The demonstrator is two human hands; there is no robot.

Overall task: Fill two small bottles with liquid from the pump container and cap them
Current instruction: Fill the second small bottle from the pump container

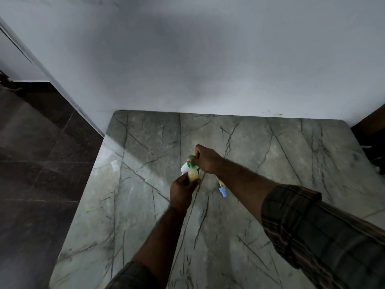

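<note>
The left hand (181, 191) is wrapped around a small bottle (192, 175) with yellow stuff inside. It holds the bottle up close to the green pump (190, 159) of the white pump container (184, 168), which stands near the middle of the gray counter (145, 205). The right hand (206, 161) is curled over the top of the green pump and grips it, and 1 blue-capped bottle (221, 187) lies on its side on the counter just beside the right arm.

wall (187, 49): plain grey-white | top (270, 153): green-grey veined marble, glare at left | floor (31, 163): dark tiles, possibly stone | light: dim
</note>
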